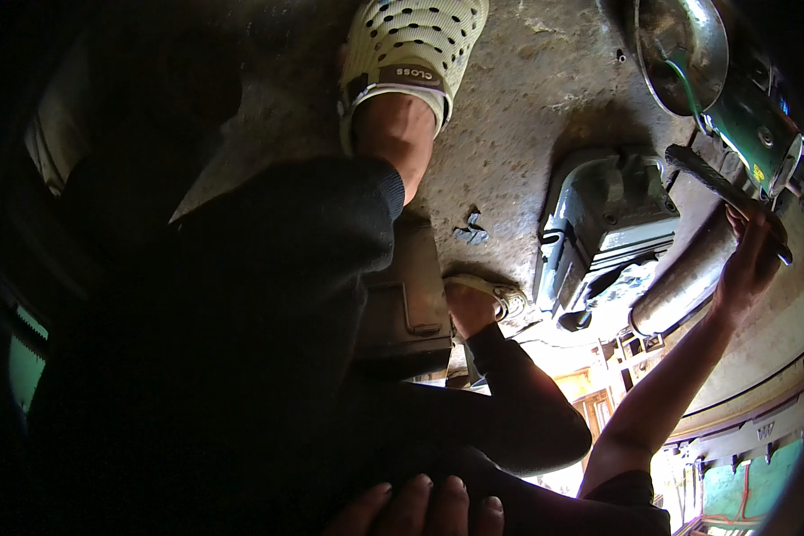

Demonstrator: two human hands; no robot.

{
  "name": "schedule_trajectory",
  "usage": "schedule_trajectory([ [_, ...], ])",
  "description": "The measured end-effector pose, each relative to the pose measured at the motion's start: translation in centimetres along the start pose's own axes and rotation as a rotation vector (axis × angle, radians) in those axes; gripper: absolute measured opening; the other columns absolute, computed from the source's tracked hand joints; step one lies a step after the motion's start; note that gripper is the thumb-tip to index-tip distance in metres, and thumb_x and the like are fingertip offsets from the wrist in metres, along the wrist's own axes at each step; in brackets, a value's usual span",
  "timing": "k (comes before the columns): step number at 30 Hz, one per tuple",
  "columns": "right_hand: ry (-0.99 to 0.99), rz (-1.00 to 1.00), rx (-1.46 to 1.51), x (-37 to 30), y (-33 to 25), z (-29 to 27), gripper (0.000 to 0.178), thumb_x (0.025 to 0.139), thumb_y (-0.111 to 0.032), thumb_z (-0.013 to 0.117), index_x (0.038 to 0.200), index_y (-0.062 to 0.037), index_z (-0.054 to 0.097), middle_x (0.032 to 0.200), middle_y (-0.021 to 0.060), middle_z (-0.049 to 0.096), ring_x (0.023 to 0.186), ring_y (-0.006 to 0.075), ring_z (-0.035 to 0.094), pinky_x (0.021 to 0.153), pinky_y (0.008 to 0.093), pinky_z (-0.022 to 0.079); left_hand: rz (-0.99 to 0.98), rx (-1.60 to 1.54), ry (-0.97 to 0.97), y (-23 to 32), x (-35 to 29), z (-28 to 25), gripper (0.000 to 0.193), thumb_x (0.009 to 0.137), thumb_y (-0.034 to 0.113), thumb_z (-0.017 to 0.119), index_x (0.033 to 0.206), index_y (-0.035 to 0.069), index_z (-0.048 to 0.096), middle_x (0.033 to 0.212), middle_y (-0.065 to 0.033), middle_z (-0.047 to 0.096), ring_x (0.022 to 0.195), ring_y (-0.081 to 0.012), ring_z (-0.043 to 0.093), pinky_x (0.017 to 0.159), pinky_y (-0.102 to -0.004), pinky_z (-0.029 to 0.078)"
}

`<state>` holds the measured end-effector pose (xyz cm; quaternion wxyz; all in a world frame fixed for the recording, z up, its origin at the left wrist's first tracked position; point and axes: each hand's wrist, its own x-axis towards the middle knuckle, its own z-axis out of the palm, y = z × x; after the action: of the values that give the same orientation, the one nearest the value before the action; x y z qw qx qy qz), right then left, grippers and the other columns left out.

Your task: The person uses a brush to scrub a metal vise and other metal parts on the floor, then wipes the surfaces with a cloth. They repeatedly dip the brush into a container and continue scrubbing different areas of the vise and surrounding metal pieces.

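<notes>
At the right, my right hand [754,250] is closed around a dark bar-shaped tool [707,173] with a rounded far end. I cannot make out its exact kind. Just beyond it lies a green machine body [749,134], next to a round metal guard or bowl-like part [701,54] with a green strip inside. At the bottom edge, the fingers of my left hand [420,511] lie stretched out on the dark cloth of my clothing [473,429], with nothing seen in them; the palm is out of view.
A grey moulded case-like object [612,201] sits on the stained floor [509,107], beside a metal cylinder [683,279]. Near my feet are a torn dark scrap [472,228] and a brown-grey box [406,295]. My pale clog [411,45] stands at the top; glare washes out the lower right.
</notes>
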<state>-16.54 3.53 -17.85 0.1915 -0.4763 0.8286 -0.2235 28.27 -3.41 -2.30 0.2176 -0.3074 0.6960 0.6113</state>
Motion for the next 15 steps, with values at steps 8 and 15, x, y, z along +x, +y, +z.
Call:
schedule_trajectory([
  [8, 0.021, 0.064, 0.009, -1.6, 1.0, 0.2, 0.033, 0.104, -0.022, 0.056, 0.12, 0.0056, 0.051, 0.11, 0.0206, 0.066, 0.096, 0.0269, 0.07, 0.091, 0.0384, 0.06, -0.026, -0.034, 0.205, -0.2, -1.0, 2.7, 0.033, 0.092, 0.028, 0.056, 0.119, 0.01, 0.061, 0.118, -0.0111, 0.065, 0.11, -0.0264, 0.063, 0.098, -0.0429, 0.049],
  [15, -0.02, 0.014, 0.005, -1.4, 1.2, 0.4, 0.033, 0.104, -0.021, 0.055, 0.122, 0.0066, 0.049, 0.11, 0.0231, 0.066, 0.098, 0.029, 0.07, 0.091, 0.0401, 0.06, -0.02, -0.028, 0.232, -0.3, -1.4, 3.0, 0.033, 0.091, 0.028, 0.056, 0.118, 0.009, 0.061, 0.117, -0.0126, 0.065, 0.109, -0.0277, 0.063, 0.097, -0.0447, 0.049],
])
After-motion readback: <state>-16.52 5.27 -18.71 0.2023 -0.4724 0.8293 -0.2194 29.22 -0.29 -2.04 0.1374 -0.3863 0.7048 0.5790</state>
